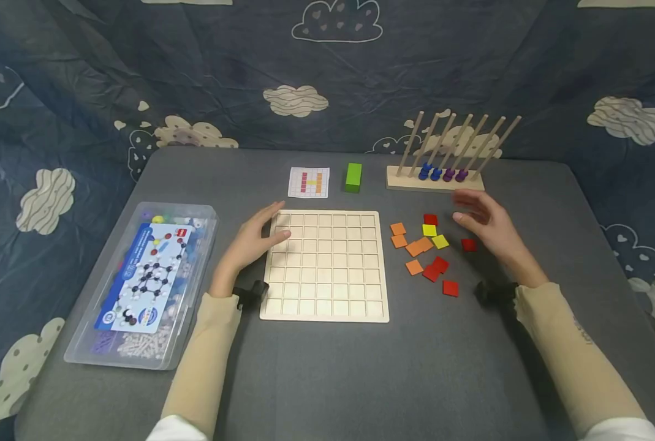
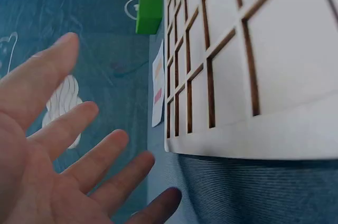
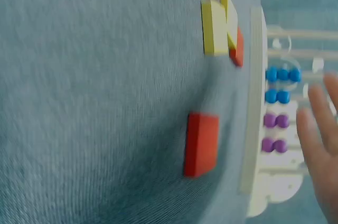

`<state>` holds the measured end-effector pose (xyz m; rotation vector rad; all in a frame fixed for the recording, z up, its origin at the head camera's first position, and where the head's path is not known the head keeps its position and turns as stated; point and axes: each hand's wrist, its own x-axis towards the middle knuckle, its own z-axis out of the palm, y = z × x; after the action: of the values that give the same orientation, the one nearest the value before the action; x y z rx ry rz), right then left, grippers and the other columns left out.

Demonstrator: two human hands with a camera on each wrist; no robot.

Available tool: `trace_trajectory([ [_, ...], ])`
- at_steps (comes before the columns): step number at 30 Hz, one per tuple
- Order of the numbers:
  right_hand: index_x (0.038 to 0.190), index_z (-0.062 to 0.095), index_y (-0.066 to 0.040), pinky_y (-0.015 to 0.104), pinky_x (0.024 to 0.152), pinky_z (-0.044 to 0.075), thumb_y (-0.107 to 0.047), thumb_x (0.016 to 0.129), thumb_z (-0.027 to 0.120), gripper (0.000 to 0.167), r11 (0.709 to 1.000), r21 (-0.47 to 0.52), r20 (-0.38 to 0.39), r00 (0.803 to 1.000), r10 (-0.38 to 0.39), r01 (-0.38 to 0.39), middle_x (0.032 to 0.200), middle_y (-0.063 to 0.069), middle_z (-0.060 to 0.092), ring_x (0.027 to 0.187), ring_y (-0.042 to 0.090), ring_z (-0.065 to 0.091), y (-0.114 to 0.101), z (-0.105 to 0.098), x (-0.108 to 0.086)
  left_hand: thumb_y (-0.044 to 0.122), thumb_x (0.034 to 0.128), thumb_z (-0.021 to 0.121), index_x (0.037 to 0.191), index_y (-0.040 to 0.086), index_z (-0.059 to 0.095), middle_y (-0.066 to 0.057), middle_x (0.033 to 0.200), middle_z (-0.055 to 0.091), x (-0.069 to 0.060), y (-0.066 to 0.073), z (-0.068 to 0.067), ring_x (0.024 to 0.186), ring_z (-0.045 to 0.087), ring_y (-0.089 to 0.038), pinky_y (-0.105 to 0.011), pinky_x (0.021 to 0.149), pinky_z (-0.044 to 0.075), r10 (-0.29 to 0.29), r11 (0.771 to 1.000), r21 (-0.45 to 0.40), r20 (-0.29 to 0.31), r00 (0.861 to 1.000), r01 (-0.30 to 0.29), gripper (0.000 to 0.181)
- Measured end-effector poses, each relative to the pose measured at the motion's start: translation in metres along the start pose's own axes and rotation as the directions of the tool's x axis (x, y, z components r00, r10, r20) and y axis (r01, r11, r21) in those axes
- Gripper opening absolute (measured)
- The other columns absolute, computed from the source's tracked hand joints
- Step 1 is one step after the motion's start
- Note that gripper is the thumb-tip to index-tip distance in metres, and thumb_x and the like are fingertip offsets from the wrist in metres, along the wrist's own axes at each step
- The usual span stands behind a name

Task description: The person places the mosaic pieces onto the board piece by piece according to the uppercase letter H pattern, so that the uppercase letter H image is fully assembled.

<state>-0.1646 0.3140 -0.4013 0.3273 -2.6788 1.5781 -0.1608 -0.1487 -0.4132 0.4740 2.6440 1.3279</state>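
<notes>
Plastic box (image 1: pixel 197 263), left of the grid board (image 1: pixel 324 265): presumably rigid. Blue-and-white label (image 1: pixel 145 278) prints molecule models, with a red logo (image 1: pixel 181 233) in one corner; lettering too small to read.

Grid board: wooden, likely stiff and light; best lifted by the rim.

Left hand (image 1: pixel 252 239) at the board's left edge: fingers spread wide, nothing held; contact unclear. Right hand (image 1: pixel 487 223), right of the board: fingers loosely bent, nothing held.

Pattern card (image 1: pixel 308 182), behind the board: no writing made out.

Tiles (image 1: pixel 414 267), right of the board: likely hard, light; pinch opposite edges.
</notes>
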Motion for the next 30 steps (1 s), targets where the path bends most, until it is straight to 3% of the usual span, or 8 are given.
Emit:
trace_trajectory([
  [4, 0.136, 0.048, -0.001, 0.015, 0.090, 0.039, -0.006, 0.095, 0.059, 0.043, 0.974, 0.220, 0.009, 0.998, 0.056, -0.056, 0.127, 0.007, 0.056, 0.116, 0.016, 0.051, 0.014, -0.009, 0.002, 0.021, 0.0914, 0.066, 0.150, 0.008, 0.033, -0.013, 0.155, 0.026, 0.002, -0.006, -0.002, 0.142, 0.018, -0.029, -0.051, 0.110, 0.017, -0.046, 0.997, -0.069, 0.012, 0.999, 0.046, 0.069],
  [7, 0.133, 0.049, 0.002, 0.015, 0.087, 0.042, -0.001, 0.094, 0.058, 0.041, 0.928, 0.363, 0.019, 0.996, 0.087, -0.087, 0.120, 0.003, 0.061, 0.111, 0.015, 0.055, 0.025, -0.014, 0.002, 0.017, 0.0901, 0.067, 0.150, 0.005, 0.033, -0.015, 0.155, 0.026, 0.003, -0.010, -0.003, 0.142, 0.018, -0.031, -0.051, 0.110, 0.018, -0.069, 0.994, -0.087, 0.024, 0.997, 0.071, 0.070],
  [9, 0.133, 0.048, 0.003, 0.016, 0.087, 0.042, 0.000, 0.094, 0.058, 0.040, 0.908, 0.407, 0.027, 0.995, 0.101, -0.103, 0.118, 0.003, 0.062, 0.108, 0.013, 0.057, 0.031, -0.018, 0.001, 0.015, 0.0891, 0.068, 0.149, 0.004, 0.033, -0.016, 0.155, 0.025, 0.004, -0.012, -0.004, 0.142, 0.018, -0.032, -0.051, 0.110, 0.018, -0.086, 0.992, -0.086, 0.033, 0.996, 0.088, 0.071],
  [13, 0.133, 0.046, 0.002, 0.016, 0.087, 0.042, -0.002, 0.094, 0.057, 0.041, 0.893, 0.422, 0.047, 0.988, 0.149, -0.155, 0.116, 0.000, 0.062, 0.106, 0.011, 0.058, 0.037, -0.023, -0.002, 0.012, 0.0877, 0.069, 0.149, 0.001, 0.033, -0.018, 0.154, 0.024, 0.007, -0.015, -0.003, 0.142, 0.016, -0.033, -0.051, 0.110, 0.015, -0.100, 0.993, -0.064, 0.056, 0.993, 0.103, 0.072],
  [21, 0.136, 0.035, 0.008, 0.015, 0.087, 0.041, -0.006, 0.094, 0.060, 0.051, 0.881, 0.401, 0.104, 0.968, 0.230, -0.252, 0.116, -0.002, 0.061, 0.107, 0.009, 0.057, 0.041, -0.030, -0.011, 0.007, 0.0856, 0.069, 0.145, -0.005, 0.034, -0.017, 0.153, 0.027, 0.007, -0.020, -0.002, 0.140, 0.017, -0.039, -0.053, 0.109, 0.014, -0.061, 0.998, 0.001, 0.060, 0.996, 0.061, 0.070],
  [30, 0.137, 0.036, 0.007, 0.016, 0.085, 0.045, -0.008, 0.094, 0.060, 0.051, 0.902, 0.285, 0.157, 0.945, 0.288, -0.323, 0.115, -0.007, 0.062, 0.105, 0.007, 0.058, 0.050, -0.035, -0.017, -0.001, 0.0882, 0.063, 0.146, -0.005, 0.032, -0.016, 0.154, 0.025, 0.006, -0.024, -0.001, 0.136, 0.022, -0.039, -0.052, 0.107, 0.020, -0.044, 0.998, 0.055, 0.063, 0.997, 0.041, 0.066],
])
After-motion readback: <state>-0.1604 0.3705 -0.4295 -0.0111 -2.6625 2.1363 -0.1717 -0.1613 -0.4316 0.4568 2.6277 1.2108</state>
